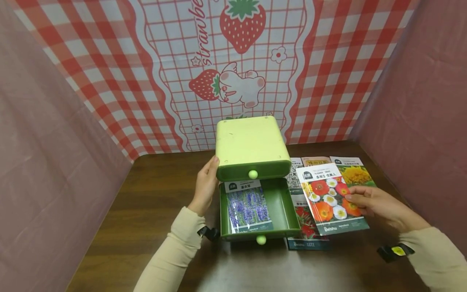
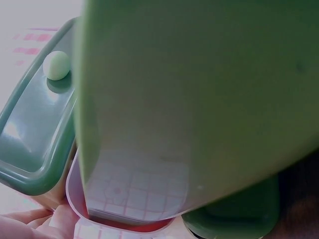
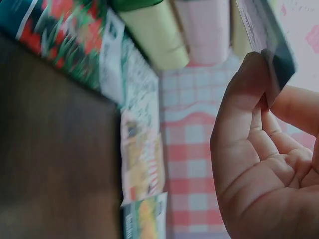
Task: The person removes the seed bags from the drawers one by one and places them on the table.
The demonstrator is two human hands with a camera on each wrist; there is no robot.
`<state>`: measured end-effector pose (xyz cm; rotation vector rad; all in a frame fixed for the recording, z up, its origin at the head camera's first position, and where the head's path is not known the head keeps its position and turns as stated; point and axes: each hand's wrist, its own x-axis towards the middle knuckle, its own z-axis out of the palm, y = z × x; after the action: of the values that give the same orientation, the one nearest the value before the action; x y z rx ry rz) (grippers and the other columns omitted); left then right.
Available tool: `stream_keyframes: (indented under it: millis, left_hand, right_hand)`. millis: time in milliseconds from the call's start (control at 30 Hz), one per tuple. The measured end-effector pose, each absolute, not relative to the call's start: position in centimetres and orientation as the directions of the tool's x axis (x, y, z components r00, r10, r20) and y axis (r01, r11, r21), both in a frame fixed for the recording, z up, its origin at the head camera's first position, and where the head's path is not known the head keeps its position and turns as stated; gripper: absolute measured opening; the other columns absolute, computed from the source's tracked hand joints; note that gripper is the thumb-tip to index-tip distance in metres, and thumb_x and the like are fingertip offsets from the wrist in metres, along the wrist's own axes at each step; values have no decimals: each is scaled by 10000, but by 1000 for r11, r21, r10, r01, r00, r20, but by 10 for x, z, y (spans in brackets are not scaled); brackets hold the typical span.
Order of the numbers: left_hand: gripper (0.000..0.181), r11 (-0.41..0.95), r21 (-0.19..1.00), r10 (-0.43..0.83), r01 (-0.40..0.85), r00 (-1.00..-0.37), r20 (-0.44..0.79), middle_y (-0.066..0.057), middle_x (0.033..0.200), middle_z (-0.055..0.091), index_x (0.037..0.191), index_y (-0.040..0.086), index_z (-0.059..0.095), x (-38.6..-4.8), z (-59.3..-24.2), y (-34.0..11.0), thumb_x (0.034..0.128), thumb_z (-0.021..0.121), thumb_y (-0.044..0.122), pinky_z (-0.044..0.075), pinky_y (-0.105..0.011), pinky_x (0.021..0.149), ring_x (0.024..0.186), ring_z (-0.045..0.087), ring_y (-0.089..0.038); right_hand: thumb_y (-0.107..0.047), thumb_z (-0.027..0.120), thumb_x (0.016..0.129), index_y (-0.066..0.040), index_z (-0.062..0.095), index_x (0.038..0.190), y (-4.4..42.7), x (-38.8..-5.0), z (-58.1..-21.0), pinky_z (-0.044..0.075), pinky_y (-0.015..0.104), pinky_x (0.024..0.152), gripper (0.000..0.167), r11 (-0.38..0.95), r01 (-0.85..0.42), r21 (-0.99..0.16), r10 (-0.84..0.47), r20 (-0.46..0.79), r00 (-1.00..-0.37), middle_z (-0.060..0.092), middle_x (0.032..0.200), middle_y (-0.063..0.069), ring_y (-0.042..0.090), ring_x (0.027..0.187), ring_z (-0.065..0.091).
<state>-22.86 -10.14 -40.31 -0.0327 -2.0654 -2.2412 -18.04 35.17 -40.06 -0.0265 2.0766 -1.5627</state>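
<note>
My right hand [image 1: 383,207] pinches a seed packet [image 1: 322,198] with orange, red and white flowers between thumb and fingers. In the right wrist view, that packet [image 3: 279,59] shows nearly edge-on above the thumb. My left hand [image 1: 206,186] rests against the left side of a small pale-yellow drawer cabinet [image 1: 249,142]. Its fingers [image 2: 62,219] touch the cabinet's side in the left wrist view. The lower green drawer [image 1: 282,207] is pulled out; a packet with purple lavender [image 1: 249,207] lies in its left part. The upper drawer [image 1: 233,173] is closed.
Several other packets lie right of the cabinet, among them one with red flowers [image 1: 304,221] and one with yellow flowers [image 1: 355,174]. They partly overlap beneath the held packet. A strawberry-patterned cloth [image 1: 240,85] hangs behind the brown table [image 1: 157,194], with pink curtains at both sides.
</note>
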Motion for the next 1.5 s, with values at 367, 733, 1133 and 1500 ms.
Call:
stream_keyframes:
  millis: [367,733,1133,1500]
  left_hand:
    - [641,-66,995,-56,80,-996,76,-42,1557,401,1493,90,405,-228,-403,-101,1001,486,492,464,-415,1084,1377,459,-247]
    - [624,-74,994,-54,81,-996,77,-43,1556,402,1492,90,406,-228,-403,-102,1008,483,476,462,-417,1084,1380,452,-240]
    - [610,-73,994,-55,80,-996,76,-43,1552,408,1492,102,410,-228,-403,-102,1010,484,467,462,-420,1084,1369,466,-242]
    - [621,-78,994,-46,82,-996,79,-32,1543,421,1494,115,409,-227,-403,-102,1002,489,485,469,-407,1079,1354,484,-233]
  right_hand:
    - [-261,481,1038,31,560,1157,374,-191,-445,595,276,713,325,456,242,-857,-174,-352,-920,652,902,-86,71,797,651]
    - [-291,449,1044,71,555,1160,385,-198,-469,535,286,702,395,590,300,-749,-86,-428,-900,635,930,-42,100,831,582]
    - [-215,493,1015,148,549,1165,381,-198,-479,536,289,701,398,627,276,-729,-77,-410,-909,629,963,12,103,840,559]
    - [-360,576,974,142,575,1178,386,-196,-474,485,299,709,542,750,285,-597,-3,-434,-901,612,1029,215,255,906,550]
